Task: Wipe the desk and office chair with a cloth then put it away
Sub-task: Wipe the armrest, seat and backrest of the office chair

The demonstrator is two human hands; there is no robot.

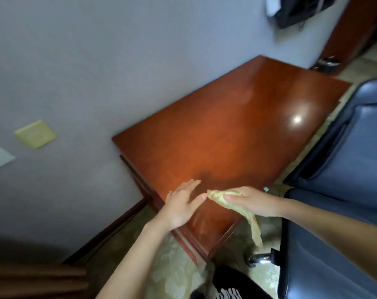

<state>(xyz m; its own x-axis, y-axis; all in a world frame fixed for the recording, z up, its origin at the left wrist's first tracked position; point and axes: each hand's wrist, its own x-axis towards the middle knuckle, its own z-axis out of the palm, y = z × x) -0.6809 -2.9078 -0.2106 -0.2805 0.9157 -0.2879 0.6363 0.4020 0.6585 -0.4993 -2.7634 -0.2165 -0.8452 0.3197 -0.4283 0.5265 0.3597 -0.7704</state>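
my right hand (255, 201) gripping a limp yellowish cloth (232, 207) over the glossy reddish-brown wooden desk (226, 126), left hand (183, 205) flat-fingered, holding nothing, fingertips at the cloth's end

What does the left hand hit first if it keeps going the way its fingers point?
The left hand points up and to the right over the desk. Its path runs across bare desktop to the wall behind. The cloth in the right hand sits beside that line, though depth is unclear.

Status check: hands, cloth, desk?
Right hand grips crumpled yellowish cloth; left hand open beside it. Both above glossy reddish-brown wooden desk. Desktop unobstructed.
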